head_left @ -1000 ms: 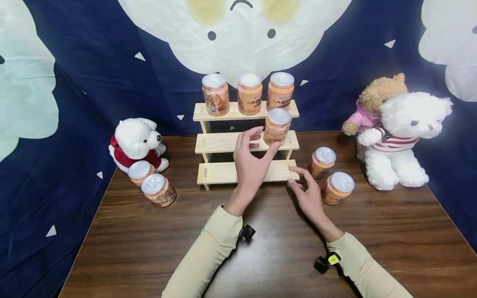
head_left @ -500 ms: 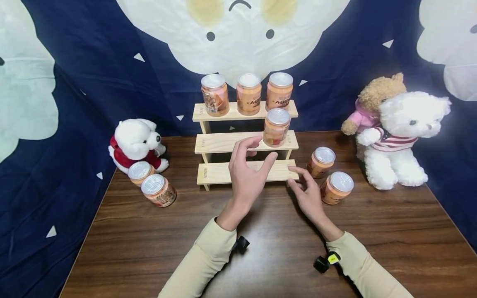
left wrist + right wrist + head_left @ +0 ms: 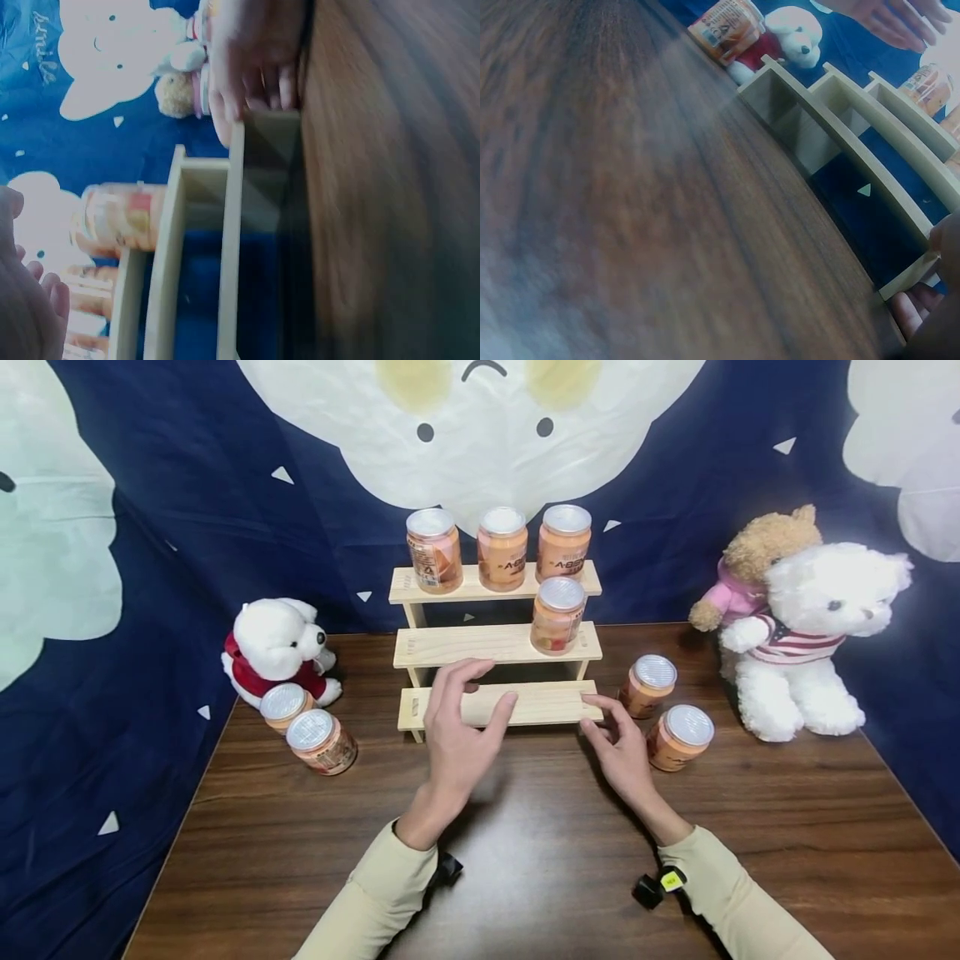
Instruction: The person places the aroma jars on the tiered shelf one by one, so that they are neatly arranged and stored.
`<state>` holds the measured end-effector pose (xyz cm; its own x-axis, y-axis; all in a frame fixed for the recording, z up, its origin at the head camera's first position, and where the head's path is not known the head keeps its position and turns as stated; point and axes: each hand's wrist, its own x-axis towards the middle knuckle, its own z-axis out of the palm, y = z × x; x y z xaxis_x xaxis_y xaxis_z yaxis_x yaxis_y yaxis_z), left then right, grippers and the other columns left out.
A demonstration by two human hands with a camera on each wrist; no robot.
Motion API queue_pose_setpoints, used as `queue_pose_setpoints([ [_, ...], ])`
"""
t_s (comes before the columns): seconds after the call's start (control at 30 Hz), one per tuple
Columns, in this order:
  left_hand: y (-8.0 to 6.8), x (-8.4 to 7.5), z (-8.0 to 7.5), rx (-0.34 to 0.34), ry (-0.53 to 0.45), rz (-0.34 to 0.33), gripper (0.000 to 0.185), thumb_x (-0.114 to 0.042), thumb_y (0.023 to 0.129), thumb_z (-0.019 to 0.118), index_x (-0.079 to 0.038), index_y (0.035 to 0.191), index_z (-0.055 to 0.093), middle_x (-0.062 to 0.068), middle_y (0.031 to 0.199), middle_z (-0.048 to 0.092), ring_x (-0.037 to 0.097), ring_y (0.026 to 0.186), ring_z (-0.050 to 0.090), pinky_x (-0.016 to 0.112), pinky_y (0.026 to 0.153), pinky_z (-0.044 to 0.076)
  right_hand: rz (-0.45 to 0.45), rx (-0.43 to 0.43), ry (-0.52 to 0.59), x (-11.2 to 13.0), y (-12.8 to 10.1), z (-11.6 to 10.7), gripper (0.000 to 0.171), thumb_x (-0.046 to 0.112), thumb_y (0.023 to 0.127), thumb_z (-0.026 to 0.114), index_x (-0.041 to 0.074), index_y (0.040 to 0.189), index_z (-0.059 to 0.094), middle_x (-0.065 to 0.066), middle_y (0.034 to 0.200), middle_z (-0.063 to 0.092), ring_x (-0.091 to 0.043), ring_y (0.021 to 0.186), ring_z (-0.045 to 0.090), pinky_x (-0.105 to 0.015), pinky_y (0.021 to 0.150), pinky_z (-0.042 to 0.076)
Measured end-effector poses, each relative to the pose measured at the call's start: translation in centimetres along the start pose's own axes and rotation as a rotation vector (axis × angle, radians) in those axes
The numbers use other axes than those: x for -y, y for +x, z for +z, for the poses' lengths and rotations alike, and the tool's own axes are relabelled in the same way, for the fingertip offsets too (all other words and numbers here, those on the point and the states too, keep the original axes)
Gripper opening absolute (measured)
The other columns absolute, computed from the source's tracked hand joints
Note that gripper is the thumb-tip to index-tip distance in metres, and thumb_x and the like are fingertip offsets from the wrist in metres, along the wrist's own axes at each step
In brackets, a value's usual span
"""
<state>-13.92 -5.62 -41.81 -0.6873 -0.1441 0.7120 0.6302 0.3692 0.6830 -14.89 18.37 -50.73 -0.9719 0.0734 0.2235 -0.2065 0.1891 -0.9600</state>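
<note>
A three-step wooden display rack [image 3: 465, 646] stands at the middle of the table. My right hand [image 3: 624, 758] holds the right end of its lowest step, thumb at the front edge; the right wrist view shows fingers [image 3: 909, 313] behind the end leg. My left hand [image 3: 457, 735] hovers before the lowest step, fingers bent loosely apart with nothing between them. An orange-labelled jar [image 3: 557, 620] with a silver lid stands upright on the middle step's right end. Three similar jars line the top step, among them a left jar [image 3: 435, 560].
Two jars, one a front jar [image 3: 678, 745], stand right of the rack by my right hand. Two more, including a front jar [image 3: 324, 745], stand left beside a white plush dog [image 3: 273, 639]. A white teddy bear [image 3: 798, 627] and a brown bear [image 3: 765, 547] sit far right.
My left hand has let go of the jar on the middle step and drawn back down and left. The jar stays in place. My right hand has not moved.
</note>
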Motion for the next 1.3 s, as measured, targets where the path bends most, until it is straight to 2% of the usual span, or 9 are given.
queue_pose_setpoints([
  [0.13, -0.6, 1.0, -1.6, -0.054, 0.029, -0.02, 0.04, -0.008, 0.091, 0.088, -0.004, 0.129, 0.076, 0.014, 0.126, 0.073, 0.03, 0.116, 0.069, 0.036, 0.095, 0.055, -0.022, 0.01, 0.007, 0.0, 0.1, 0.0, 0.037, -0.002, 0.106, 0.071, -0.001, 0.142, 0.069, -0.021, 0.14, 0.071, -0.002, 0.092, 0.069, -0.013, 0.082, 0.055],
  [0.33, -1.0, 1.8, -3.8, -0.08, 0.061, -0.039, 0.038, -0.01, 0.093, 0.087, -0.004, 0.129, 0.076, 0.014, 0.126, 0.073, 0.03, 0.116, 0.069, 0.03, 0.095, 0.055, -0.018, -0.01, -0.001, 0.2, -0.2, 0.1, 0.036, -0.003, 0.105, 0.072, -0.001, 0.141, 0.069, -0.022, 0.14, 0.07, 0.001, 0.093, 0.069, -0.013, 0.083, 0.055],
  [0.53, -1.2, 2.5, -6.4, -0.133, 0.136, -0.054, 0.037, -0.008, 0.092, 0.087, -0.002, 0.128, 0.077, 0.017, 0.126, 0.072, 0.029, 0.112, 0.069, 0.024, 0.094, 0.053, -0.022, 0.0, 0.015, 0.0, -0.1, 0.2, 0.037, -0.006, 0.104, 0.07, -0.002, 0.141, 0.069, -0.024, 0.14, 0.07, 0.0, 0.099, 0.067, -0.013, 0.084, 0.055],
  [0.8, -1.8, 3.8, -9.7, -0.195, 0.2, -0.039, 0.038, -0.001, 0.09, 0.087, 0.001, 0.127, 0.077, 0.022, 0.122, 0.072, 0.031, 0.112, 0.067, 0.028, 0.093, 0.052, 0.011, -0.005, 0.003, 0.0, -0.1, 0.3, 0.037, -0.005, 0.104, 0.071, 0.0, 0.141, 0.069, -0.025, 0.132, 0.072, -0.001, 0.093, 0.068, -0.014, 0.082, 0.054],
  [1.07, -2.3, 4.7, -12.6, -0.27, 0.315, -0.042, 0.037, -0.002, 0.089, 0.087, 0.008, 0.123, 0.076, 0.029, 0.12, 0.071, 0.035, 0.104, 0.065, 0.022, 0.091, 0.049, -0.013, -0.006, -0.005, -0.1, 0.0, 0.1, 0.036, -0.003, 0.105, 0.072, 0.0, 0.141, 0.069, -0.023, 0.132, 0.072, -0.002, 0.092, 0.068, -0.013, 0.081, 0.054],
  [1.17, -2.3, 4.7, -13.4, -0.31, 0.344, -0.049, 0.037, 0.001, 0.087, 0.087, 0.011, 0.12, 0.075, 0.033, 0.119, 0.07, 0.039, 0.106, 0.064, 0.021, 0.095, 0.046, 0.005, -0.005, -0.01, -0.1, 0.0, 0.0, 0.036, -0.003, 0.105, 0.072, 0.0, 0.141, 0.069, -0.022, 0.133, 0.072, -0.001, 0.093, 0.068, -0.013, 0.081, 0.055],
  [1.3, -2.5, 5.0, -14.2, -0.349, 0.388, -0.069, 0.039, -0.006, 0.085, 0.089, 0.009, 0.12, 0.076, 0.031, 0.122, 0.071, 0.045, 0.115, 0.062, 0.022, 0.103, 0.039, 0.012, -0.003, -0.013, -0.1, 0.0, -0.1, 0.037, -0.003, 0.105, 0.071, 0.0, 0.142, 0.068, -0.023, 0.135, 0.071, -0.001, 0.093, 0.068, -0.014, 0.082, 0.055],
])
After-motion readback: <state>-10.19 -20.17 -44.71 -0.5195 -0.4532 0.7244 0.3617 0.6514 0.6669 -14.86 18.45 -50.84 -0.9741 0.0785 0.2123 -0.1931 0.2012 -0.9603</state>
